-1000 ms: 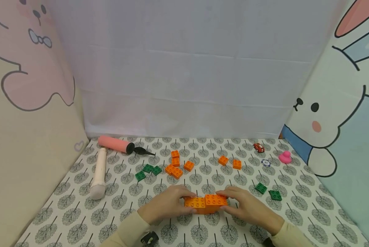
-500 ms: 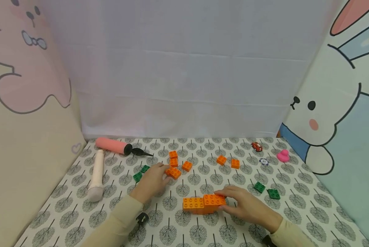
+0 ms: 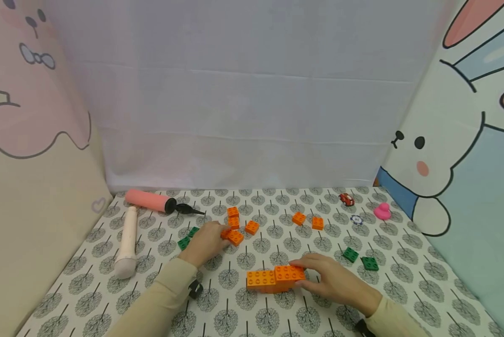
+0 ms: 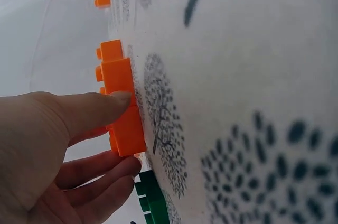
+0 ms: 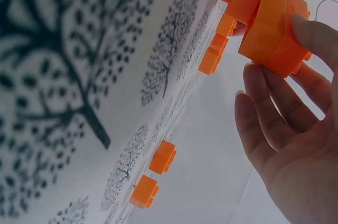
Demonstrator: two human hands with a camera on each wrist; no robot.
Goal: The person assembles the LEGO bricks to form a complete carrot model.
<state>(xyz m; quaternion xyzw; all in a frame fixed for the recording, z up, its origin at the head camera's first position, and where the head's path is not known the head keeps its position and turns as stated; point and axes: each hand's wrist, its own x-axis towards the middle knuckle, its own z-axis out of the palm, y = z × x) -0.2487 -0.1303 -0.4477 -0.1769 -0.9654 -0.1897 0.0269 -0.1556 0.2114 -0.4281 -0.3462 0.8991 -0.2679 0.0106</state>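
In the head view my left hand (image 3: 205, 243) reaches into a cluster of orange building blocks left of centre. It pinches one orange block (image 4: 129, 131) between thumb and fingers, beside a neighbouring orange block (image 4: 118, 78); the fingers partly hide it. My right hand (image 3: 329, 278) grips the right end of an orange block assembly (image 3: 273, 279) at the table's middle, thumb on the near side and fingertips at the back. That assembly has a higher section on the right and a lower, yellower-orange section on the left. In the right wrist view its end (image 5: 272, 34) lies against the thumb and fingers.
Green blocks (image 3: 184, 243) lie beside the left hand and more green blocks (image 3: 369, 263) right of the right hand. Loose orange blocks (image 3: 299, 218) sit farther back. A pink cylinder (image 3: 148, 200), a pale stick (image 3: 127, 243), a red toy car (image 3: 346, 199) and a pink duck (image 3: 383, 211) are around.
My left hand has left the assembly, moved up and left to the orange cluster, and taken hold of a block there. My right hand stays on the assembly.
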